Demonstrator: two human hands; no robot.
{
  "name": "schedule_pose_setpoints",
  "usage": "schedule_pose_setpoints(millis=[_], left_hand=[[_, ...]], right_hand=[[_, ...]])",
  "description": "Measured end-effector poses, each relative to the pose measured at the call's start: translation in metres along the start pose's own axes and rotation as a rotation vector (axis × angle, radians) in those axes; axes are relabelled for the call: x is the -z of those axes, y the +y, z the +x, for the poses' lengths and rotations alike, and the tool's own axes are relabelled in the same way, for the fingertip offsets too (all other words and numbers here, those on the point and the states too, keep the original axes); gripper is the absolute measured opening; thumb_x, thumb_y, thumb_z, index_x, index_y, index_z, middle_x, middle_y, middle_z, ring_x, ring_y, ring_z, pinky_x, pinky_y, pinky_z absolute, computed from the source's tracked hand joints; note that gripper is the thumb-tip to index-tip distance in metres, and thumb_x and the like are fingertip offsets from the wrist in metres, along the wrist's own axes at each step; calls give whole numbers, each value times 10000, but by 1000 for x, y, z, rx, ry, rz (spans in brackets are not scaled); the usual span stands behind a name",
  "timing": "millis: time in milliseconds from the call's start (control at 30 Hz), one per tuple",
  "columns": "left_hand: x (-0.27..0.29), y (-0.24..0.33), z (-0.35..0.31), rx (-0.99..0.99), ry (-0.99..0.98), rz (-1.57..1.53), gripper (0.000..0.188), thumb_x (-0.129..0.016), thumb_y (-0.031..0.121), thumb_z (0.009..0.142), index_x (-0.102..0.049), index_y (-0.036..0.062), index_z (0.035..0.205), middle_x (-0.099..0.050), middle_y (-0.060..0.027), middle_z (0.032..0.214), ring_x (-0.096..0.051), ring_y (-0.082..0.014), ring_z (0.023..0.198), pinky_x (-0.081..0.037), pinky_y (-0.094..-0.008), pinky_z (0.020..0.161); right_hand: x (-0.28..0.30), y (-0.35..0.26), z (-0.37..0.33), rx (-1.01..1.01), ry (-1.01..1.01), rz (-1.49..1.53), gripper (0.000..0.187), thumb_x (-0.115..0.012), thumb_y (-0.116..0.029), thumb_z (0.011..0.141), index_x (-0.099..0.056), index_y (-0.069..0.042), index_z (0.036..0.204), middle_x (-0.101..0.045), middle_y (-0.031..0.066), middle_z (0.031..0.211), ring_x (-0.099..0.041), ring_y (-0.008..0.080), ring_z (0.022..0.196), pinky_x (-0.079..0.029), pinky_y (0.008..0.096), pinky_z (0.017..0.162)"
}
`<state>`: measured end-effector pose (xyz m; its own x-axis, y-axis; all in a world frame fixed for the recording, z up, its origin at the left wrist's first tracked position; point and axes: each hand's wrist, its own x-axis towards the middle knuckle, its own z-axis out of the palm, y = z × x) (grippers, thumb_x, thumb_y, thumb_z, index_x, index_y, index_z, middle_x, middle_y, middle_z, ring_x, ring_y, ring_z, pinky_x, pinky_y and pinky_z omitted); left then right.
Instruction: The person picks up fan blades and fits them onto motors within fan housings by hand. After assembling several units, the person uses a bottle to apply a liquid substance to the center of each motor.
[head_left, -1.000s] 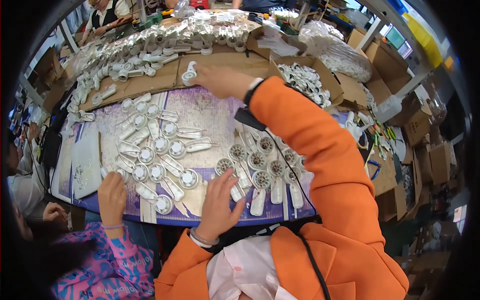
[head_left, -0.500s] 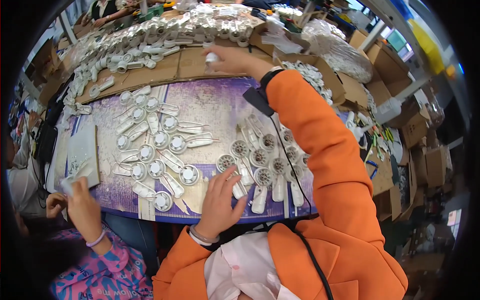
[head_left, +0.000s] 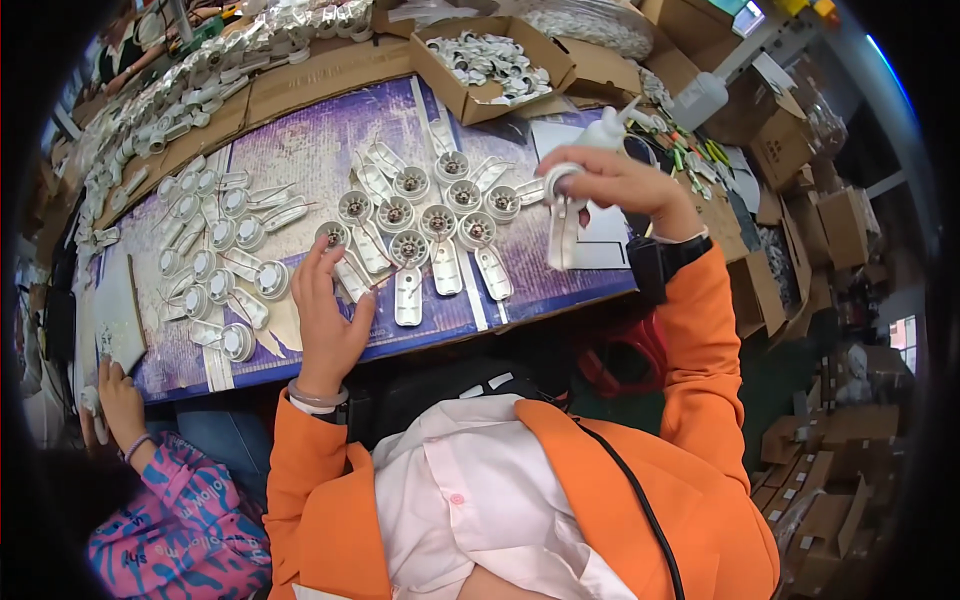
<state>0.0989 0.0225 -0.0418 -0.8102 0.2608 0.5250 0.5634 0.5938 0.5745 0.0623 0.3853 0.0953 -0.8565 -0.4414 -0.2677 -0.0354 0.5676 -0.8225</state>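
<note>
My right hand (head_left: pixel 615 188) is closed on a white fan housing (head_left: pixel 563 238), a round head with a flat handle hanging down, held over the right end of the table. My left hand (head_left: pixel 328 320) has its fingers apart, the tips at a white fan housing (head_left: pixel 350 275) with an open round head. Beside it lie several more fan housings (head_left: pixel 438 222) with brownish finned insides and handles mostly toward me. Further left is a group of similar housings (head_left: pixel 220 285) whose heads carry white round discs and thin reddish wires.
A cardboard box (head_left: pixel 465 100) of small white parts stands at the back. White bottles (head_left: pixel 603 132) and tools (head_left: pixel 700 160) are at the right. Housings are heaped along the far left. A co-worker's hand (head_left: pixel 122 405) is by a pale board (head_left: pixel 122 320) at the left edge.
My right hand has come back from the far cardboard strip to the table's right side with a white housing. The view has swung right. My left hand stays near the same housings.
</note>
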Motion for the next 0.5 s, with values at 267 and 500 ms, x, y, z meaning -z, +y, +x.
schedule_pose_setpoints(millis=[267,500], left_hand=[[-1,5,-3,30,-14,17,560,-638,78,747,-420,30,1260,-372,-193,1373,-361,-360,1233,-282,-424,1036],[-5,-2,-5,114,39,-30,575,-588,39,781,-369,1,1311,-331,-206,1413,-338,-355,1288,-279,-415,1064]], right_hand=[[-46,52,5,22,141,-206,417,-630,-228,858,-519,-72,1228,-605,76,970,-600,134,759,-483,257,653],[-107,39,-31,109,522,-518,505,-705,-204,778,-524,-71,1230,-608,115,1020,-616,240,847,-498,313,744]])
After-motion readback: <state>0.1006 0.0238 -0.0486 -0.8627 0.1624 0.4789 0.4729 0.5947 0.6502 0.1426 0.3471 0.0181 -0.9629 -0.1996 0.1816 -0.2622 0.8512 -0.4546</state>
